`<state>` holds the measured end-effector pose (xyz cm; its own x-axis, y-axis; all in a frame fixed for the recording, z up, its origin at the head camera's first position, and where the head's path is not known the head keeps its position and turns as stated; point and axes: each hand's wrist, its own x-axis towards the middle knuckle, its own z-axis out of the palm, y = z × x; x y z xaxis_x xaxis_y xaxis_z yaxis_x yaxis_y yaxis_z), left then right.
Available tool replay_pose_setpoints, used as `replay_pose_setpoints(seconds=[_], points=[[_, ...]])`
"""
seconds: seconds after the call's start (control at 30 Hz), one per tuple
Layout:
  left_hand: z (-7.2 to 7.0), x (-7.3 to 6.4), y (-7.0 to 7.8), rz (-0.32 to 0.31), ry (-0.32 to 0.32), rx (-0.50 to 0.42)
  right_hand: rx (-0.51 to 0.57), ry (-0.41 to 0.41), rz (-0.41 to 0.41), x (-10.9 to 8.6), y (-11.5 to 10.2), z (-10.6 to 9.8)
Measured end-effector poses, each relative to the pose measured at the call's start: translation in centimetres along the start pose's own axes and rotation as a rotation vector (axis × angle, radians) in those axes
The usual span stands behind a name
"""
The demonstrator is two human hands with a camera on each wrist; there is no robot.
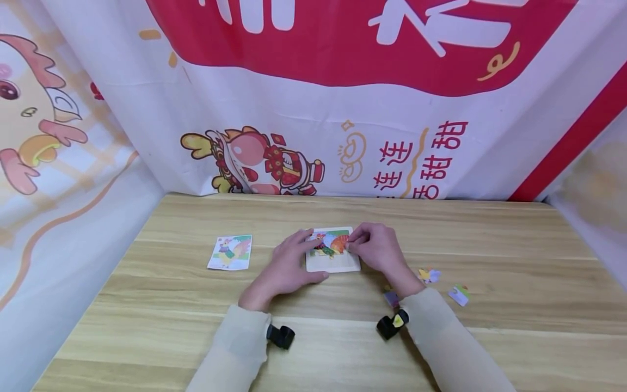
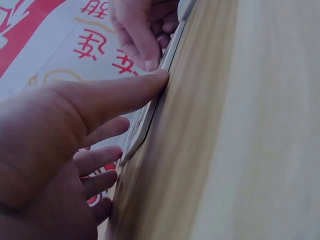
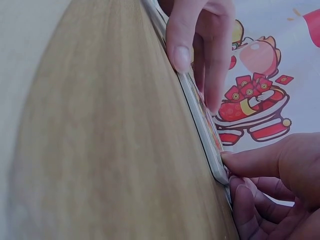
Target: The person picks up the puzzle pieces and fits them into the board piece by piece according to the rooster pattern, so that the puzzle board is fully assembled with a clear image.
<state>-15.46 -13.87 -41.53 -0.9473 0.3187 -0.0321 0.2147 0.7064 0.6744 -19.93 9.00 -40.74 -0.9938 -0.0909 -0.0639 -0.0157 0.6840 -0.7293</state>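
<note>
A small jigsaw puzzle tray (image 1: 338,265) with a pale frame lies on the table, its upper part filled with a colourful picture. My left hand (image 1: 292,260) rests over its left side, fingers stretched onto the picture and thumb by the near edge. At the tray's right side my right hand (image 1: 379,246) has its fingers curled, with thumb and forefinger pinching at an orange striped puzzle piece (image 1: 340,243). The right wrist view shows the right thumb (image 3: 255,162) on the tray's edge, with the other fingers bent beside it. The fingertips partly hide the piece.
A printed picture card (image 1: 230,252) lies left of the tray. Loose puzzle pieces lie to the right: a yellow and lilac one (image 1: 429,275), a green and white one (image 1: 459,294), and a purple one (image 1: 391,298) near the right forearm. A printed cloth (image 1: 313,109) hangs behind the wooden table (image 1: 333,348).
</note>
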Motion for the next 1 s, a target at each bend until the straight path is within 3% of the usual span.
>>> replay_pose_setpoints(seconds=[0.27,0.77,1.0], points=[[-0.8,0.0,-1.1,-0.055,-0.028,-0.071,0.010,-0.006,0.013,-0.2,0.1,-0.1],[-0.7,-0.1,-1.3,-0.030,-0.017,-0.001,0.026,-0.015,0.045,-0.3,0.0,-0.1],[-0.8,0.0,-1.4,-0.017,-0.016,-0.007,0.047,-0.056,-0.016,0.1,0.7,-0.8]])
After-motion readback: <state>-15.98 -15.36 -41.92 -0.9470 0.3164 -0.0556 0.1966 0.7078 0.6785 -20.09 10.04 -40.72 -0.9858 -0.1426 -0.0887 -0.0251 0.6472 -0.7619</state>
